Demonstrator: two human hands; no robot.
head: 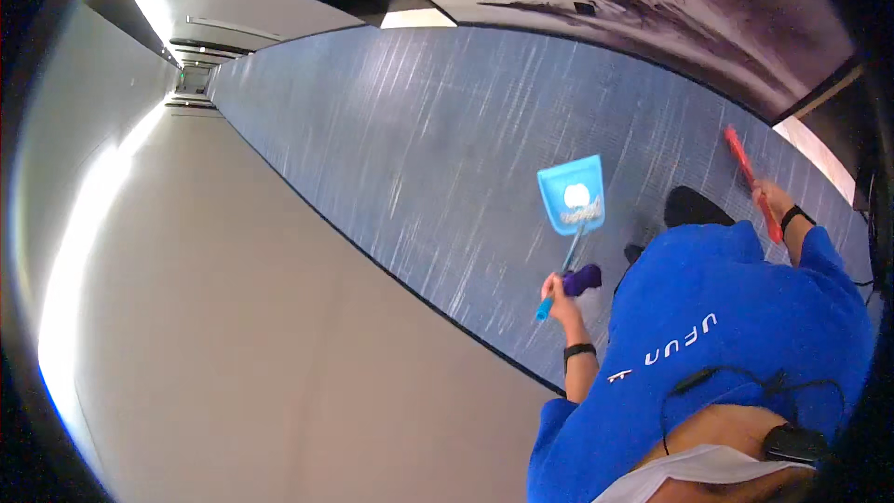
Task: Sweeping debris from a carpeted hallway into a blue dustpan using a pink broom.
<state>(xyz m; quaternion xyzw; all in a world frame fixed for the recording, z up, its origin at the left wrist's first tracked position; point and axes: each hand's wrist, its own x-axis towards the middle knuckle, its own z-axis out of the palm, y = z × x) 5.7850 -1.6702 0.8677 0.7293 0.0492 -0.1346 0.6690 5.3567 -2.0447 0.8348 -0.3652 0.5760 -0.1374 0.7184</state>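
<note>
My left hand (pixel 557 295) is closed around the handle of a light blue long-handled dustpan (pixel 551 177). The pan extends away from the hand above the carpet, with a white round piece (pixel 577 195) and some whitish crumpled bits in it. A dark purple item (pixel 582 280), perhaps cloth, is at the same hand; whether the fingers hold it too I cannot tell. On the other side, my right hand (pixel 770 197) grips a red stick-like object (pixel 740 156) near its lower part. Its far end points away from me over the carpet. What tool it is does not show clearly.
Blue-grey streaked carpet (pixel 461 154) runs along a long corridor. A plain beige wall (pixel 314 335) borders it on the left, a purple-and-white patterned wall (pixel 698 21) on the right. One dark shoe (pixel 695 208) shows beyond my blue shirt. Thin cables hang over the shirt.
</note>
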